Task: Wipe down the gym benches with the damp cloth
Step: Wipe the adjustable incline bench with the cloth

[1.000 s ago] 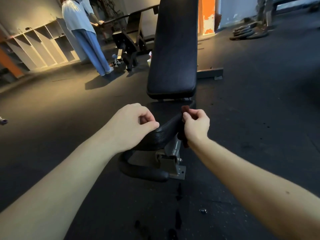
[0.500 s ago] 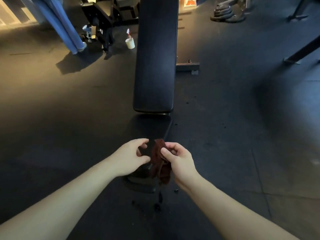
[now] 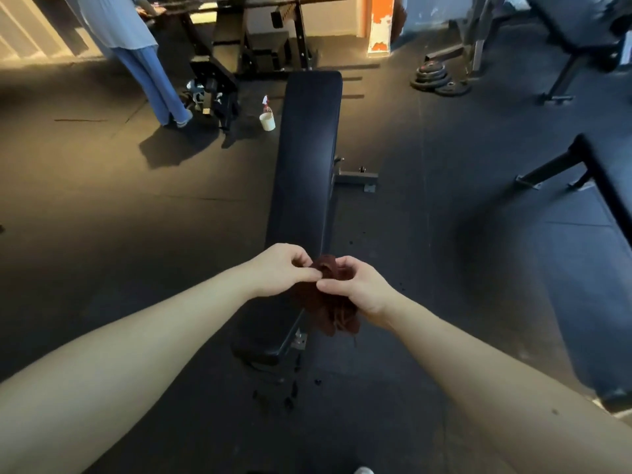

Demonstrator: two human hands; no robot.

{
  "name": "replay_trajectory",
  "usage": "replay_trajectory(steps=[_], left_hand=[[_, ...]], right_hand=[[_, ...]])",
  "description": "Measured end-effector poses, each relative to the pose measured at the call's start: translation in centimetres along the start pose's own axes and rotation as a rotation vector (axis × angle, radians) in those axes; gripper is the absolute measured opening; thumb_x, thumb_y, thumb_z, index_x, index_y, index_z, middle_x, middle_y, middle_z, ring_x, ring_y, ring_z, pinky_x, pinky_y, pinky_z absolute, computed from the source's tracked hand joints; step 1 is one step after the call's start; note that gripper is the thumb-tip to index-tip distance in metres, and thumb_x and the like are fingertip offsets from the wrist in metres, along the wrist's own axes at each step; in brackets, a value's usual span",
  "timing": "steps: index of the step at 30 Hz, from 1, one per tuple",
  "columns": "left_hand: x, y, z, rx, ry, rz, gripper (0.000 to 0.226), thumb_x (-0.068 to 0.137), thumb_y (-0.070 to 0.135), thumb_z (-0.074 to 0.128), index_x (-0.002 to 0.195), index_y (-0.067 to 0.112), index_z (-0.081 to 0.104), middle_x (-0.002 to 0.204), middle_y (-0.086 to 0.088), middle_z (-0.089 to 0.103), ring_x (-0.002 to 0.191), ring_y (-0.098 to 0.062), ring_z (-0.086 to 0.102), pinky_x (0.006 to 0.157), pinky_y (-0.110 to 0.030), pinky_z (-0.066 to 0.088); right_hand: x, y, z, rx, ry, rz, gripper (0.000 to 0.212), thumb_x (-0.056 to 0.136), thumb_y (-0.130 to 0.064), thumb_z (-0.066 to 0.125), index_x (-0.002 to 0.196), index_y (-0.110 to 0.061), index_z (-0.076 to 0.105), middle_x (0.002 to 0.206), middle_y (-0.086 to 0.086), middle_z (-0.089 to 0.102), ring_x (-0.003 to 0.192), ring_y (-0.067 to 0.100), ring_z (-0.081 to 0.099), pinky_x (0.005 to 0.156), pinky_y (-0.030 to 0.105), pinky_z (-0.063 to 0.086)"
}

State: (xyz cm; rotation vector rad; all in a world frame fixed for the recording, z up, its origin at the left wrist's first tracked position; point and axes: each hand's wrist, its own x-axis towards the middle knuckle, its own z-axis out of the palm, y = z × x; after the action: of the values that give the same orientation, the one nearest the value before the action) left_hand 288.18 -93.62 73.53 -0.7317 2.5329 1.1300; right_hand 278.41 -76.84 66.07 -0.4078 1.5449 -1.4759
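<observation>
"Weight bench point(image 3: 309, 159) first: which way does it run?"

"Its long axis goes straight away from the person, from the seat pad point(image 3: 263, 340) under the hands to the far end of the long black backrest, which points at the rack point(image 3: 260, 32) and leans slightly to the right."

"And the cloth point(image 3: 333, 311)?"

"Dark red and bunched up, held over the right edge of the seat pad, at the near end of the bench. Its loose part hangs downward. I cannot tell whether it touches the pad."

"The hands?"

"The left hand point(image 3: 284, 271) pinches the cloth's top between thumb and forefinger, the other fingers curled in. The right hand point(image 3: 357, 285) has its fingers curled round the bunch, thumb pressed against it. The two hands almost meet."

"Anything nearby?"

"A white cup point(image 3: 267, 122) stands on the floor just left of the backrest. Beyond it a person in pale blue point(image 3: 136, 46) is at the rack. Weight plates point(image 3: 437, 80) are stacked well off to the right."
</observation>
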Motion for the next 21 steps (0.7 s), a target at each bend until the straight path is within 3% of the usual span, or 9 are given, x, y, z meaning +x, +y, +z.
replay_trajectory(steps=[4,6,10,13,17,21], left_hand=[[1.8,2.7,-1.2,0.025,-0.022,0.024,0.022,0.088,0.036,0.076,0.091,0.016,0.068,0.087,0.003,0.068,0.076,-0.009,0.063,0.069,-0.024,0.046],[3.8,2.7,-1.6,0.001,0.005,0.019,0.018,0.088,0.032,0.076,0.089,0.016,0.066,0.084,0.002,0.068,0.072,-0.009,0.063,0.066,-0.024,0.048],[9.2,2.2,-2.9,-0.057,0.053,-0.023,0.014,0.089,0.024,0.074,0.092,0.015,0.064,0.082,0.002,0.067,0.068,-0.008,0.062,0.061,-0.022,0.048],[15.0,1.7,-4.5,-0.131,0.114,-0.056,0.013,0.089,0.023,0.073,0.094,0.016,0.064,0.084,0.000,0.069,0.072,-0.012,0.064,0.065,-0.026,0.051],[23.5,1.6,-7.1,-0.280,0.169,-0.100,0.014,0.088,0.022,0.075,0.097,0.020,0.065,0.086,-0.001,0.074,0.079,-0.015,0.071,0.070,-0.029,0.056],[30.0,2.9,-10.6,-0.333,0.196,-0.133,0.014,0.090,0.025,0.074,0.100,0.023,0.065,0.087,0.001,0.073,0.082,-0.014,0.069,0.073,-0.027,0.052]], right_hand=[[1.0,-3.3,-3.7,-0.270,-0.011,-0.064,0.010,0.093,-0.013,0.070,0.100,-0.017,0.076,0.093,0.004,0.078,0.085,0.017,0.074,0.075,0.031,0.058],[2.9,-4.7,-5.1,-0.338,0.013,-0.073,0.016,0.096,-0.010,0.064,0.100,-0.017,0.077,0.092,0.008,0.078,0.081,0.016,0.072,0.071,0.031,0.057],[9.0,-6.9,-8.2,-0.467,0.076,-0.062,0.035,0.090,0.000,0.057,0.102,-0.024,0.080,0.093,0.000,0.079,0.091,0.024,0.075,0.085,0.037,0.061],[14.8,-9.1,-10.0,-0.554,0.097,-0.068,0.028,0.093,-0.002,0.060,0.103,-0.021,0.078,0.091,0.001,0.078,0.085,0.022,0.074,0.077,0.032,0.060],[22.7,-12.2,-11.5,-0.481,0.211,-0.014,0.009,0.094,-0.012,0.069,0.104,-0.012,0.069,0.088,-0.001,0.073,0.078,0.016,0.067,0.059,0.020,0.052],[29.1,-15.6,-13.1,-0.461,0.109,0.112,0.038,0.088,-0.016,0.076,0.121,-0.017,0.058,0.107,-0.002,0.070,0.094,0.012,0.067,0.075,0.021,0.055]])
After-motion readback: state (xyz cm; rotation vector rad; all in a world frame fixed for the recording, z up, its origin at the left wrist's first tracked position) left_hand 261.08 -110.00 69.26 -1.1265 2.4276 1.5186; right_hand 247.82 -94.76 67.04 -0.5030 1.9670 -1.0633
